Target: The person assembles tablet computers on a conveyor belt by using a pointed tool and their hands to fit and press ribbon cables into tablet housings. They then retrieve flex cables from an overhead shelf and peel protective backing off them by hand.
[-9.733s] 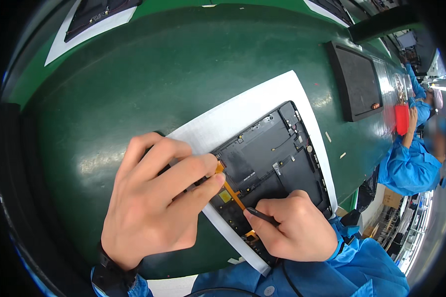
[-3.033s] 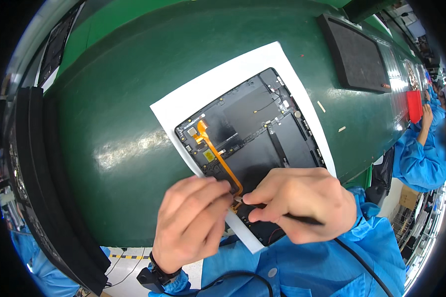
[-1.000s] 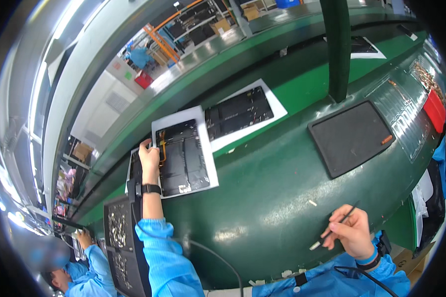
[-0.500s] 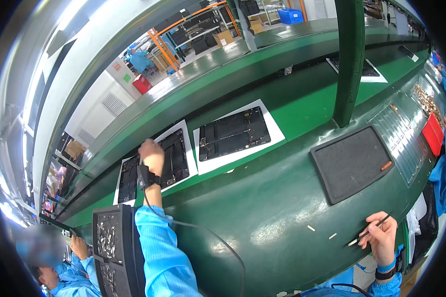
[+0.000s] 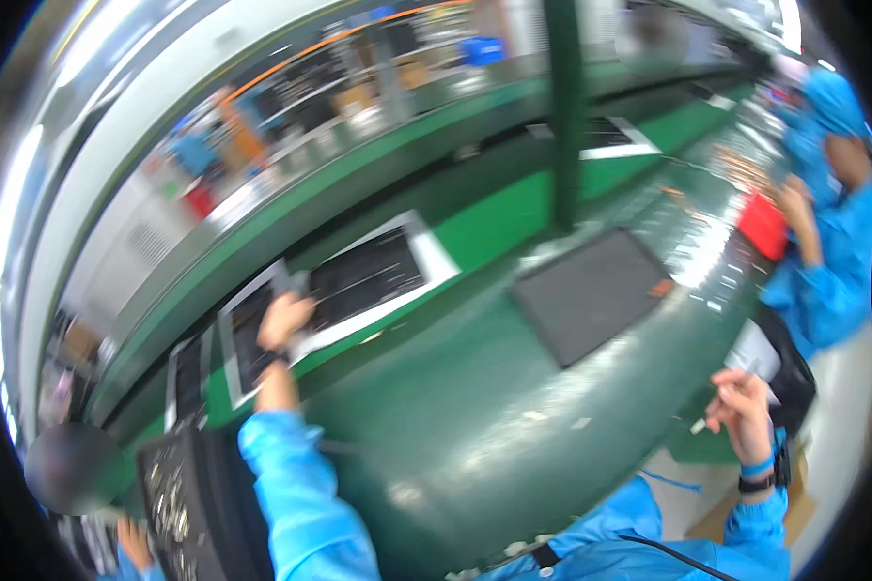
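Observation:
My left hand (image 5: 286,321) reaches over the green conveyor, its blurred fingers at the gap between two flat dark electronic devices with their insides exposed. The right device (image 5: 363,281) and the middle device (image 5: 249,312) lie on white sheets; a third device (image 5: 190,376) lies farther left. Something greyish shows by the left fingertips, too smeared to name. My right hand (image 5: 741,412) is raised past the bench's right front edge, fingers closed round a thin pen-shaped tool (image 5: 698,426). Only its white tip shows clearly; the earlier frame shows a black shaft.
A dark grey tray (image 5: 591,300) with a copper-coloured piece (image 5: 661,289) sits on the bench (image 5: 436,407). A black tray (image 5: 165,484) of small parts stands left. A green post (image 5: 564,116) rises behind. Co-workers are at left and right, one beside a red bin (image 5: 761,225).
The view has swung to the right and blurred. My left hand has shifted from the middle device's far left side to the gap beside the right device. My right hand keeps its tool.

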Demonstrator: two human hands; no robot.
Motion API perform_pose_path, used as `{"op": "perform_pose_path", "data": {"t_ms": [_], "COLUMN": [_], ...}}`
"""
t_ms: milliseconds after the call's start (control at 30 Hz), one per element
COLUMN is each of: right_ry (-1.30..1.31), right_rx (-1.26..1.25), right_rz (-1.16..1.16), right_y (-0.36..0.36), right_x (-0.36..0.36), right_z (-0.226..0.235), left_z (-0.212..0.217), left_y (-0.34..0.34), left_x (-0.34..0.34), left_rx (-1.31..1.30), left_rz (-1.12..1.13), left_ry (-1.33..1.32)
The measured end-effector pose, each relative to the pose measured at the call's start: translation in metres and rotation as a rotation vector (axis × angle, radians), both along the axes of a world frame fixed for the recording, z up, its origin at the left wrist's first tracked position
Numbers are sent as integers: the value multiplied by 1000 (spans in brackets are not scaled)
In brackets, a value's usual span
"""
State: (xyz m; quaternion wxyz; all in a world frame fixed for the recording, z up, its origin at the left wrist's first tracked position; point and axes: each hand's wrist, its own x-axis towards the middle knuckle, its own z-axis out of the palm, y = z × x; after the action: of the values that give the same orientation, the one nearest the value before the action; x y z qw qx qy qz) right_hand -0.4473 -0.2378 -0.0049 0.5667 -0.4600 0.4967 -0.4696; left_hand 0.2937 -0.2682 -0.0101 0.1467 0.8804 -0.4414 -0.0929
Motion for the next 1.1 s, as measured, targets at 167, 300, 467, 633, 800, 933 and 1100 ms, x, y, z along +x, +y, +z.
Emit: {"op": "perform_pose_path", "data": {"t_ms": [167, 300, 467, 633, 800, 933, 1100], "right_ry": [97, 305, 893, 1181, 1315, 1390, 1136], "right_rx": [-206, -301, -638, -706, -565, -655, -956], "right_rz": [-15, 43, 116, 89, 0, 29, -37], "right_y": [-48, -113, -242, -363, -393, -385, -386], "right_x": [-71, -112, -80, -2, 28, 27, 32], "right_z": [28, 58, 61, 57, 27, 31, 48], "left_z": [-7, -17, 9, 26, 50, 23, 25], "left_y": [47, 42, 59, 126, 200, 254, 266], "left_x": [33, 18, -56, -148, -303, -358, -440], "left_rx": [-434, -538, -778, -778, -649, -585, -600], "left_rz": [63, 87, 140, 52, 222, 162, 43], "left_ry": [285, 444, 889, 1152, 1221, 1453, 1750]}}
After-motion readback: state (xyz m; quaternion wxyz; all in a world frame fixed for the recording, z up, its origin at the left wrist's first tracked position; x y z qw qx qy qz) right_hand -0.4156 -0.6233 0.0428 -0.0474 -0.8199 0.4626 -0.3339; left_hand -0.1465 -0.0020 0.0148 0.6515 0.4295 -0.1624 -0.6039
